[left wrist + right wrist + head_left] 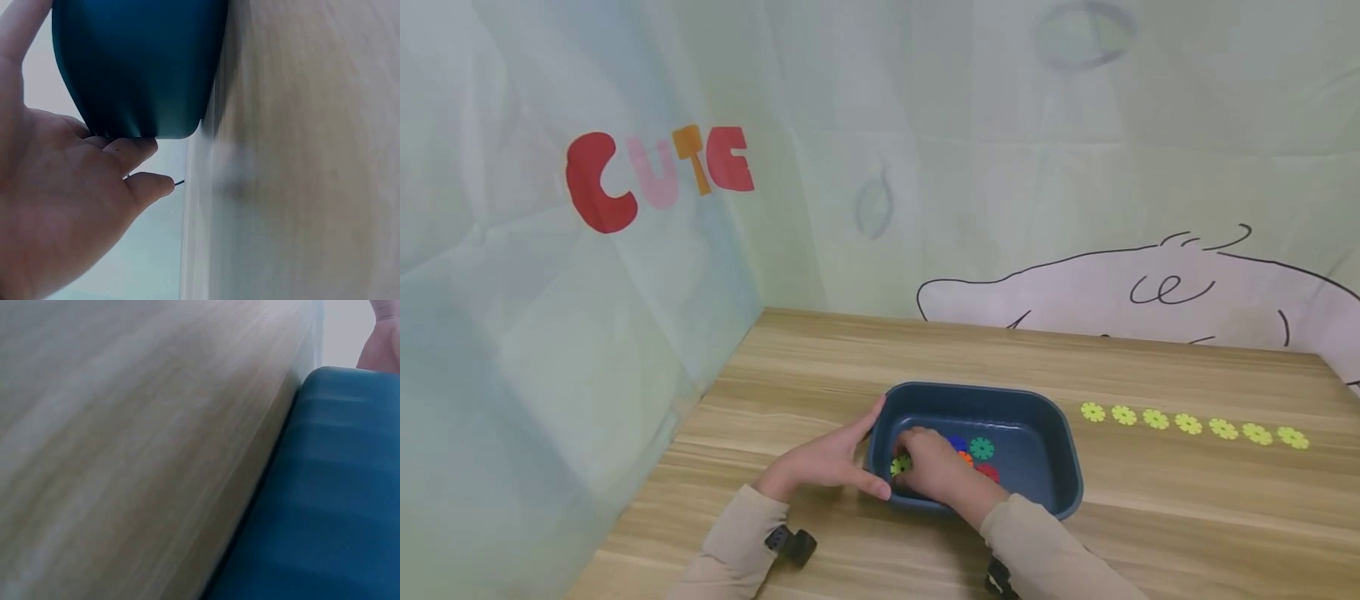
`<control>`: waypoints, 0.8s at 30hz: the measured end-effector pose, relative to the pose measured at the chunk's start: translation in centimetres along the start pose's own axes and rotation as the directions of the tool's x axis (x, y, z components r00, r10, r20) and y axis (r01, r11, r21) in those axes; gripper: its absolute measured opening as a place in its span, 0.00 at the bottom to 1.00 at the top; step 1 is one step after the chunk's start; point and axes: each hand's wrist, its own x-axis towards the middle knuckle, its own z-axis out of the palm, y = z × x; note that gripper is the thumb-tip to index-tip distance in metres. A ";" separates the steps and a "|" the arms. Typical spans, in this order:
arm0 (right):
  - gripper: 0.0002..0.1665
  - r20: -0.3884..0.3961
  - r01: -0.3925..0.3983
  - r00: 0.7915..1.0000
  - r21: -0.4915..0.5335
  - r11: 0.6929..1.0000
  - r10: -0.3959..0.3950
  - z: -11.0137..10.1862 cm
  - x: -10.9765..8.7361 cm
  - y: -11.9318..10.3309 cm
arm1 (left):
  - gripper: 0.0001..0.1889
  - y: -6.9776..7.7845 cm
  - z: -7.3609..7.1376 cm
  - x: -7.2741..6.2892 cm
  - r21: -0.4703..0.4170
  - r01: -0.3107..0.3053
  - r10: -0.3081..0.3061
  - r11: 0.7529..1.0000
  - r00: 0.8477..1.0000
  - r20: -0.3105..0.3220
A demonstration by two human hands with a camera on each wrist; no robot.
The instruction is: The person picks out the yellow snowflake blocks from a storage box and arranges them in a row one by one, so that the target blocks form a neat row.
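Note:
A dark blue plastic tub (1026,467) stands on the wooden table. My left hand (823,458) holds its left end from outside, thumb at the near corner and fingers at the far one; in the left wrist view its fingertips touch the tub's wall (144,69). Inside the tub, at its left end, my right hand (936,467) reaches down with bent fingers. A yellow-green notched disc (900,465) shows between its finger and thumb. Beside that hand lie a green disc (982,448), a blue one (957,442), an orange one (966,457) and a red one (988,472), partly covered.
Right of the tub, several yellow notched discs (1187,423) lie in a spaced row on the table (1150,517). A printed cloth backdrop (1000,167) closes off the far and left sides. The right wrist view shows mostly tabletop and the tub's outer wall (337,487).

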 end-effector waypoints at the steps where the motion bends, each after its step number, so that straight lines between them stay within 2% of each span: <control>1: 0.15 -0.001 0.006 1.000 0.002 1.000 -0.006 -0.1 0.0 0.0 | 0.66 0.0 0.0 0.0 0.001 0.001 -0.001 1.000 1.000 0.000; 12: 0.15 0.006 0.035 0.999 0.028 0.999 -0.035 -0.5 0.0 0.2 | 0.65 0.3 -0.2 0.1 0.000 0.006 -0.006 1.000 1.000 0.001; 17: 0.13 -0.053 0.074 0.996 0.052 0.996 -0.072 -0.7 -0.1 0.3 | 0.65 0.2 -0.2 0.1 0.004 0.004 -0.004 1.000 1.000 -0.006; 24: 0.21 -0.140 0.053 0.990 0.142 0.988 -0.033 -2.0 -1.1 0.2 | 0.65 0.1 0.0 -0.2 0.003 0.047 -0.047 0.999 0.999 -0.014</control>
